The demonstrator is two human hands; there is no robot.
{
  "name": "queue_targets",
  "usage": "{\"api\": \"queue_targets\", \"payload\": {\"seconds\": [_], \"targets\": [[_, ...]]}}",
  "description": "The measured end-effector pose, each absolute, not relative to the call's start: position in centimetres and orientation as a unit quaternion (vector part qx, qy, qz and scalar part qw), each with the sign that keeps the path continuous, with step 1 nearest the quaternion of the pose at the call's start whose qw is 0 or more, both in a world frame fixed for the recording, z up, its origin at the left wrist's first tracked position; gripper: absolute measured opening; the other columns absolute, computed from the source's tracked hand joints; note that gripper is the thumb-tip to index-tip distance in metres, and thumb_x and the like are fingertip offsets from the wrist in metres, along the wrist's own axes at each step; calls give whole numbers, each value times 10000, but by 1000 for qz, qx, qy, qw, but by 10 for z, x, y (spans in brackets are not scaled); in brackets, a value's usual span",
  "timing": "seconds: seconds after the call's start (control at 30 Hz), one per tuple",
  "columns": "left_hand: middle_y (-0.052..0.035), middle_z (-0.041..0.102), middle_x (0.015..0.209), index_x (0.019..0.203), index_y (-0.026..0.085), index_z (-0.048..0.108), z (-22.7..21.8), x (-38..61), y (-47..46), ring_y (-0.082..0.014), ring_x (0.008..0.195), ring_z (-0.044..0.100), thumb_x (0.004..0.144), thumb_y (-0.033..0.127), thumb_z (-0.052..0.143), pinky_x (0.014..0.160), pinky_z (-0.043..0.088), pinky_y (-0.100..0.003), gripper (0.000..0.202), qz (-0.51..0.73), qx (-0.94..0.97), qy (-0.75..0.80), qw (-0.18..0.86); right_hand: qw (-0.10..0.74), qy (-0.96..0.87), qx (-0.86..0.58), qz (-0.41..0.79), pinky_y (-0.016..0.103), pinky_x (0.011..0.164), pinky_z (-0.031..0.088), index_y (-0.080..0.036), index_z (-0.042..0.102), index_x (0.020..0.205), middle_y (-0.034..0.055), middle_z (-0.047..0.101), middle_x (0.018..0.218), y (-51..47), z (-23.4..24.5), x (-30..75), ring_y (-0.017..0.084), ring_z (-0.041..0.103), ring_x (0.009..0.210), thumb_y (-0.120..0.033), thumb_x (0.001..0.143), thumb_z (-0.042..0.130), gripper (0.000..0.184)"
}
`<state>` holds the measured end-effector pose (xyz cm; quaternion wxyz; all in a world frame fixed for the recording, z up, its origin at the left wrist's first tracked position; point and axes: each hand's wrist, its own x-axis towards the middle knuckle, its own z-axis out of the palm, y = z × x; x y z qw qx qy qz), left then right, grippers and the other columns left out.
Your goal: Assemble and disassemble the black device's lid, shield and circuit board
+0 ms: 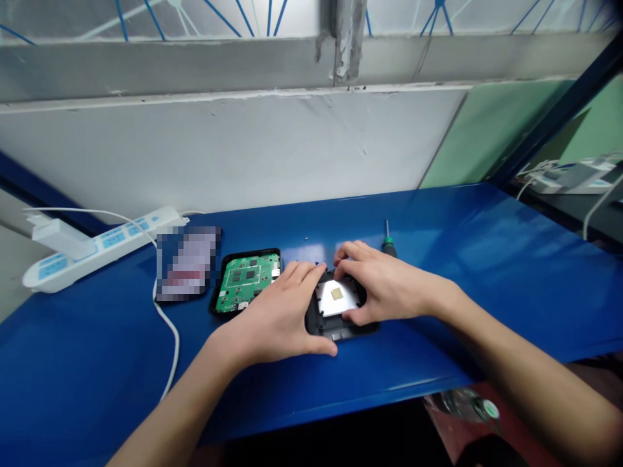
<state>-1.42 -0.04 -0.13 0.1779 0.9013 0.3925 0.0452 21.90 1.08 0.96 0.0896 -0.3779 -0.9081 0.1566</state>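
A black plastic cover (pixel 353 331) lies on the blue table, inner side up. Inside it is a shiny silver metal plate (pixel 327 299) with a small tan square pad (pixel 337 294) at its middle. My left hand (pixel 277 314) spans the cover's left side, thumb at the near edge and fingers toward the far edge. My right hand (pixel 384 282) curls over the plate from the right, thumb at its near edge and fingertips at its far edge. Left of the cover sits a black casing (pixel 213 305) with a green circuit board (pixel 236 275), partly hidden by my left hand.
A green-and-black screwdriver (pixel 388 245) lies behind my right hand. A tiny screw-like piece (pixel 306 238) rests farther back. On the left are a pixelated phone-shaped object (pixel 189 263), a white power strip (pixel 109 243) and a white cable (pixel 174 344). Below the table's front edge is a bottle (pixel 462 403).
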Motion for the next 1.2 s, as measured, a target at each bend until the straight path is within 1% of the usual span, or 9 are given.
{"api": "queue_targets", "payload": {"seconds": [0.13,0.3,0.37,0.47,0.57,0.67,0.8,1.03,1.2], "targets": [[-196,446,1527,1537,159,317,-7,-16,0,-438,1431,366,642,733,786,1132,385,-576,1162,36,897,403,176,117,-903,-373,179,441,963,510,-142,635,1007,131,577,1158,13,13,220,287,563,1065,-315,686,778,392],[-200,447,1537,1579,175,237,-9,-17,1,-452,1429,375,637,793,752,1129,376,-613,1239,92,896,403,164,174,-891,-385,168,421,930,535,-155,597,1098,127,579,1189,17,14,222,269,588,1057,-315,721,766,443],[-196,469,1515,1571,175,237,-9,-17,3,-432,1403,410,707,751,740,1111,399,-607,1154,136,890,412,141,194,-893,-383,137,433,913,545,-156,587,1112,137,575,1203,18,13,223,279,594,1065,-334,733,764,454],[-168,537,1420,1515,171,319,-9,-18,7,-364,1302,490,820,569,756,1071,447,-547,912,207,889,400,78,221,-896,-375,85,449,871,562,-159,575,1131,150,576,1204,19,10,224,296,604,1075,-360,764,748,453],[-137,583,1296,1417,161,441,-11,-17,11,-310,1176,538,867,397,758,1010,483,-478,677,251,892,376,18,246,-899,-361,40,467,859,572,-147,572,1142,163,580,1197,19,9,224,307,611,1081,-393,785,741,465],[-124,595,1225,1340,163,511,-13,-17,14,-294,1109,555,889,312,736,963,491,-455,525,278,889,364,-14,259,-901,-348,12,470,859,578,-121,579,1144,177,582,1183,20,8,223,305,617,1059,-405,797,733,474],[-121,607,1177,1283,167,549,-17,-16,17,-297,1057,575,858,304,765,918,496,-451,496,301,885,353,-29,265,-907,-328,-5,459,875,583,-101,580,1154,185,580,1180,20,6,220,295,615,1037,-398,811,715,473],[-113,647,1083,1200,162,611,-12,-17,20,-280,951,596,852,312,773,841,497,-434,412,347,875,330,-74,268,-907,-325,-19,464,878,580,-133,542,1237,170,574,1194,19,6,223,277,611,1033,-448,882,662,490],[-102,657,1052,1199,169,619,-11,-19,22,-268,916,594,855,329,772,811,488,-421,409,347,874,329,-83,249,-910,-329,-32,482,885,566,-135,539,1257,177,572,1210,22,9,227,293,608,1039,-478,871,681,535]]}}
